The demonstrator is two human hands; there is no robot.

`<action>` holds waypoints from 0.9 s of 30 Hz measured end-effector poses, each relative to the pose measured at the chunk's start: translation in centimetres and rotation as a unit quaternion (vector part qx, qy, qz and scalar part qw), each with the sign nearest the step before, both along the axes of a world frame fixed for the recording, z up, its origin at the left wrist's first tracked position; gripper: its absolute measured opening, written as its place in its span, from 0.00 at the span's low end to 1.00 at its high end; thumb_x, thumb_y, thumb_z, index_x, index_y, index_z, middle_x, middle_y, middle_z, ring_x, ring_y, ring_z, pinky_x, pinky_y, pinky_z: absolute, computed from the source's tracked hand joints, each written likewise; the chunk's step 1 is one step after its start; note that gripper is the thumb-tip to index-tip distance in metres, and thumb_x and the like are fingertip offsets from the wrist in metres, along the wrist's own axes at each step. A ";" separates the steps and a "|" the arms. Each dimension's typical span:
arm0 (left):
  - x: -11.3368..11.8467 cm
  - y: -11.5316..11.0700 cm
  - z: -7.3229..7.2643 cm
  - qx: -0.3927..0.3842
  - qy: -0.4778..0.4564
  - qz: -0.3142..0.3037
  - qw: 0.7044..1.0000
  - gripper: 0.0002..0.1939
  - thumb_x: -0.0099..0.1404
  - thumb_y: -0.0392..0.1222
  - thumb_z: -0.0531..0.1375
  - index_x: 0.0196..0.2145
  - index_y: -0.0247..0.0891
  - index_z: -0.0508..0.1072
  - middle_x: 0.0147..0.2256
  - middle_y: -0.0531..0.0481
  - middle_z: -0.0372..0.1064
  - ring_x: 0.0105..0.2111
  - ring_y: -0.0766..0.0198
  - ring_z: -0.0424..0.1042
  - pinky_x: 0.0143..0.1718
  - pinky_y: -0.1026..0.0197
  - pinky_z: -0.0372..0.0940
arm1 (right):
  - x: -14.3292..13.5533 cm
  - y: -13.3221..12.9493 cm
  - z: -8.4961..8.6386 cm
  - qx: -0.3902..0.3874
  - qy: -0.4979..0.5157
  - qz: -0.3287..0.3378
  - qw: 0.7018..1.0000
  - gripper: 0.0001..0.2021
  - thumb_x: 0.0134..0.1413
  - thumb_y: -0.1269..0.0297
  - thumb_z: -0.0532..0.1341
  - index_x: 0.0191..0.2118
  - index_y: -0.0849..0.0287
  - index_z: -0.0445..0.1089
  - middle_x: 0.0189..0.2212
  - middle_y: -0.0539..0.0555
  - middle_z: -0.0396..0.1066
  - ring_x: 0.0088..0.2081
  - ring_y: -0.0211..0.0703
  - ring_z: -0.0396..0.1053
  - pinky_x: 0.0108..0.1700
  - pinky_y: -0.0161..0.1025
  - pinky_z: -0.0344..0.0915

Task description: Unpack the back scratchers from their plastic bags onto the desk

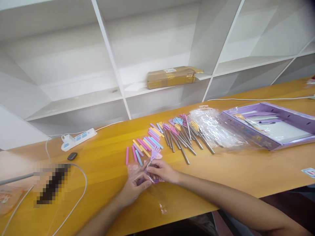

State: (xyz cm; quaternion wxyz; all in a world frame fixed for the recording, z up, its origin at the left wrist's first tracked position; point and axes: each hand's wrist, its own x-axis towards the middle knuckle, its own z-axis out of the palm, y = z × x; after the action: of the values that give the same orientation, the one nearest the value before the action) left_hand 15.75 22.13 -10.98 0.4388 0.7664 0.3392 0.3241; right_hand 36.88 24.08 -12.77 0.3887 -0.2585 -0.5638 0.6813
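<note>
My right hand is closed on a purple back scratcher, its claw end pointing up and away. Close beside it, my left hand has its fingers closed around the lower part, where a clear plastic bag hangs toward me. Purple pieces show between the hands, partly hidden by the fingers. Beyond them lie several pink, yellow, blue and purple sticks. To their right is a pile of back scratchers with metal rods and coloured claws.
Clear plastic bags lie beside an open purple box at the right. A power strip, a black object and cables are at the left. A taped carton rests on the shelf.
</note>
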 end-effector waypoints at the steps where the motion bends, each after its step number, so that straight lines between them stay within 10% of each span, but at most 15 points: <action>1: 0.1 0.0 0.1 -0.001 -0.001 -0.003 1.000 0.18 0.71 0.57 0.64 0.34 0.41 0.83 0.41 0.43 0.76 0.45 0.52 0.73 0.53 0.52 0.67 | 0.1 0.1 0.0 0.005 -0.001 -0.010 1.000 0.24 0.62 0.40 0.66 0.40 0.62 0.71 0.22 0.46 0.64 0.23 0.33 0.60 0.27 0.33 0.59; 8: -0.7 1.6 1.4 -0.057 -0.176 0.155 0.970 0.17 0.70 0.55 0.66 0.32 0.38 0.80 0.38 0.46 0.74 0.35 0.60 0.73 0.40 0.60 0.70 | 4.0 1.6 3.0 0.100 0.122 -0.261 0.952 0.23 0.70 0.40 0.57 0.33 0.56 0.63 0.32 0.51 0.62 0.32 0.40 0.64 0.37 0.38 0.65; 12: -1.6 3.1 1.8 -0.068 -0.284 0.288 0.912 0.18 0.65 0.56 0.70 0.31 0.38 0.77 0.29 0.52 0.71 0.30 0.65 0.71 0.35 0.64 0.68 | 5.8 0.9 3.6 0.194 -0.056 -0.142 0.969 0.25 0.76 0.44 0.49 0.31 0.57 0.60 0.23 0.46 0.55 0.24 0.36 0.53 0.29 0.35 0.53; 17: -1.9 3.8 2.3 -0.076 -0.378 0.346 0.855 0.21 0.57 0.55 0.76 0.31 0.37 0.76 0.28 0.55 0.71 0.29 0.69 0.70 0.33 0.68 0.69 | 5.7 0.2 3.4 0.330 -0.266 -0.020 0.905 0.23 0.78 0.51 0.49 0.31 0.59 0.61 0.27 0.48 0.60 0.30 0.36 0.57 0.36 0.36 0.52; 27: -1.4 3.3 2.4 -0.111 -0.360 0.314 0.871 0.20 0.58 0.55 0.76 0.33 0.38 0.76 0.29 0.56 0.73 0.28 0.70 0.73 0.33 0.68 0.70 | 5.5 0.8 3.8 0.310 -0.336 0.005 0.889 0.26 0.79 0.48 0.45 0.30 0.58 0.61 0.27 0.50 0.61 0.29 0.38 0.56 0.36 0.38 0.53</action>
State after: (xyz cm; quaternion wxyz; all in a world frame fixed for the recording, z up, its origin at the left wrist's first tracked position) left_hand 14.31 25.44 -8.55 0.4877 0.3961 0.4139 0.6587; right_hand 42.38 24.88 -8.94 0.2330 -0.3354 -0.8447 0.3459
